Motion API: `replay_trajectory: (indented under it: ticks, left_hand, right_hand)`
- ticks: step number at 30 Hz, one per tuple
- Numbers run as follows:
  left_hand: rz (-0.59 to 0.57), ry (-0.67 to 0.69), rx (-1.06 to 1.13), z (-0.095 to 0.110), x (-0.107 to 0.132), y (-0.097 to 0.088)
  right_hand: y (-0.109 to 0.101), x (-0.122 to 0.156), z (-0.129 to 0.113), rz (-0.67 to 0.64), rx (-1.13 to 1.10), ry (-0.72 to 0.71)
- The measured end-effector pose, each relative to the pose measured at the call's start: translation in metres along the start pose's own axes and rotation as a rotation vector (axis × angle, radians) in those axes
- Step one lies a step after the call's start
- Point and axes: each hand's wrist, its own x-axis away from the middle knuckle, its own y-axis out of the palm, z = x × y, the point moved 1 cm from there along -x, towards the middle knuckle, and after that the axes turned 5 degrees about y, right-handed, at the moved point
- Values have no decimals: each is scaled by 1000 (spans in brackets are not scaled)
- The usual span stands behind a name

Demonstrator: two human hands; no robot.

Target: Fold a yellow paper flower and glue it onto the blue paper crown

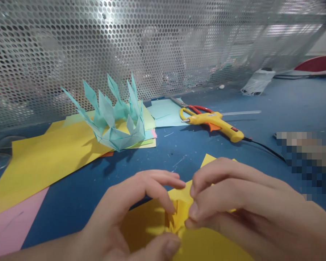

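Between my hands, near the bottom of the head view, is a small folded piece of yellow paper (180, 214) with several thin pleats. My left hand (130, 214) curves around its left side, index finger and thumb closed on its edges. My right hand (241, 203) pinches its right side with thumb and fingertips. A flat sheet of yellow paper (206, 243) lies beneath both hands, partly covered by them. Further away stands a light blue folded paper crown (119, 134) with tall pointed tips.
A yellow glue gun (214, 123) with a cord lies at centre right, beside red and yellow scissors (197, 108). Large yellow paper (51, 152) and a pink sheet (16, 224) spread on the left. A perforated metal panel (152, 47) borders the blue table (168, 157) behind.
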Motion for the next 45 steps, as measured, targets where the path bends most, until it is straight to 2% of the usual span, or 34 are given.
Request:
replay_trajectory:
  ticks: [5, 11, 16, 24, 30, 35, 41, 45]
  left_hand:
    - [-18, -46, 87, 1, 0, -1]
    - [-36, -107, 199, -5, 4, -1]
    - [-53, -143, 300, -12, 16, -7]
    - [-53, -182, 341, -21, 29, -11]
    - [-42, -164, 330, -17, 26, -10]
    - [-28, -147, 318, -15, 26, -10]
    - [-69, -127, 318, -15, 25, -12]
    - [-52, -192, 310, -15, 28, -12]
  right_hand:
    - [-3, -1, -2, -53, -56, -165]
    - [-6, 1, -2, -157, -59, -185]
    - [-10, 9, 2, -77, 28, -212]
    - [-12, 6, 3, -84, 153, -262]
    - [-8, 8, 2, -57, 23, -184]
    - [1, 4, 3, 88, -118, -166]
    - [1, 0, -3, 110, -107, -190]
    - [0, 2, -1, 138, -105, -181]
